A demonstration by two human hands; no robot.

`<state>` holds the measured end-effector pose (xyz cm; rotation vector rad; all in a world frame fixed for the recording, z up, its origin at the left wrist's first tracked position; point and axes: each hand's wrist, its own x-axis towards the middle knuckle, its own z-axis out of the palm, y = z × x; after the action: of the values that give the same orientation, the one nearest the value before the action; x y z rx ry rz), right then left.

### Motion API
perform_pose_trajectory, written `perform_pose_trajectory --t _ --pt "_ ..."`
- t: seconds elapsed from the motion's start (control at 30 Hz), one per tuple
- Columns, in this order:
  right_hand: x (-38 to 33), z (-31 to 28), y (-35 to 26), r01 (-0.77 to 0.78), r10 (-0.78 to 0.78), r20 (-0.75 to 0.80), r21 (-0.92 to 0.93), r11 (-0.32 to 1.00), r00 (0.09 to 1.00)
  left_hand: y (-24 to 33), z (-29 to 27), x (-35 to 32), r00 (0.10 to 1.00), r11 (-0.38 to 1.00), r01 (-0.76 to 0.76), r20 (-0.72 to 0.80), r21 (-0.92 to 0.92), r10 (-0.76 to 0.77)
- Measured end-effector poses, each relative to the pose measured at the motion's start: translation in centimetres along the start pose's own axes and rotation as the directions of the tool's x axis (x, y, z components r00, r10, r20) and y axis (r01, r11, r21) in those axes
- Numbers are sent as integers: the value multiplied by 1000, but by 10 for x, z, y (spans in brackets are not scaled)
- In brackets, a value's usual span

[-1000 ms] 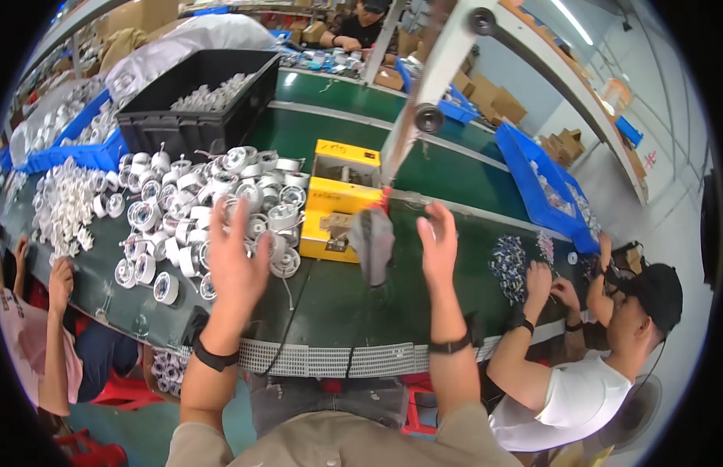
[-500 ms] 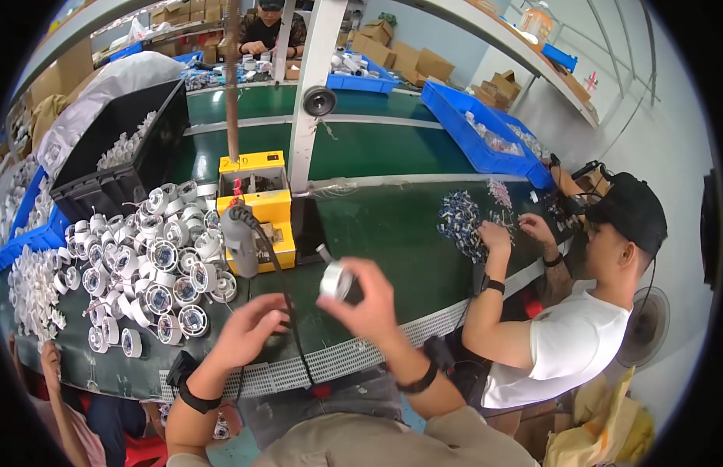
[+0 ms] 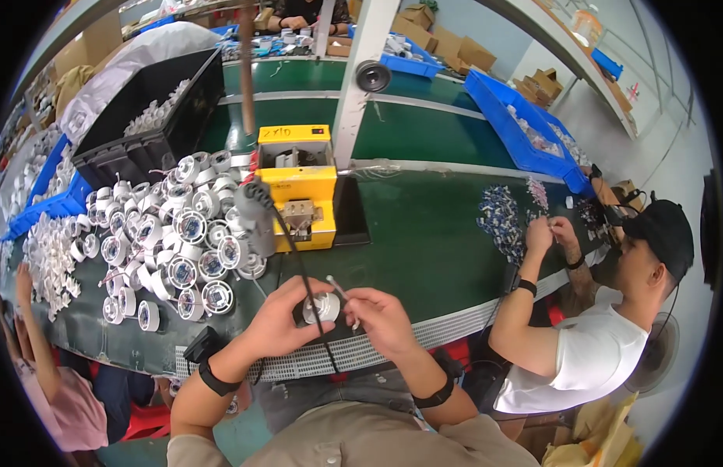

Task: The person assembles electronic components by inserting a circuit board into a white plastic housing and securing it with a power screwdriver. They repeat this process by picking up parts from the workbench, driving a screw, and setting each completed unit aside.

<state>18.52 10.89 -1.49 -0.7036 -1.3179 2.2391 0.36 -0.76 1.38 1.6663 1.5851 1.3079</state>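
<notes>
White round housing (image 3: 327, 304) sits in the left hand (image 3: 279, 321) of the person, whose fingers and thumb are closed around its far and near sides, just above the green worktop (image 3: 431, 249). Taking that housing as the centre of the clock, the right hand (image 3: 379, 317) is just beside it at 3 o'clock, its thumb and fingertips pinched on a thin pale lead (image 3: 337, 287); I cannot tell whether the lead joins the housing. A black cord (image 3: 290, 243) runs down in front of the left hand and the housing from a hanging grey tool (image 3: 257, 220) at 11 o'clock. Near 12 o'clock stands a yellow machine (image 3: 308, 180), and at 10 o'clock spreads a heap of similar white housings (image 3: 191, 226). Farther out, between 10 and 11 o'clock, is a black bin (image 3: 124, 159) with small white parts inside; more small white parts (image 3: 51, 261) lie piled at 9 o'clock. At 2 o'clock lies a pile of small blue-and-white parts (image 3: 497, 219), beside the 2 hands of a co-worker (image 3: 591, 335) in a black cap and white shirt. A blue tray (image 3: 505, 144) lies beyond them, between 1 and 2 o'clock.
</notes>
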Motion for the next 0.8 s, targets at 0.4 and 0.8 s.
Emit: perform_pose_trajectory --t 0.4,0.8 --pt "-2 37 10 441 -632 -9 -708 551 775 -14 3 7 834 402 511 324 -760 -447" --pt "-4 59 11 451 -695 72 -807 381 715 -8 7 6 825 484 516 256 -707 -504"
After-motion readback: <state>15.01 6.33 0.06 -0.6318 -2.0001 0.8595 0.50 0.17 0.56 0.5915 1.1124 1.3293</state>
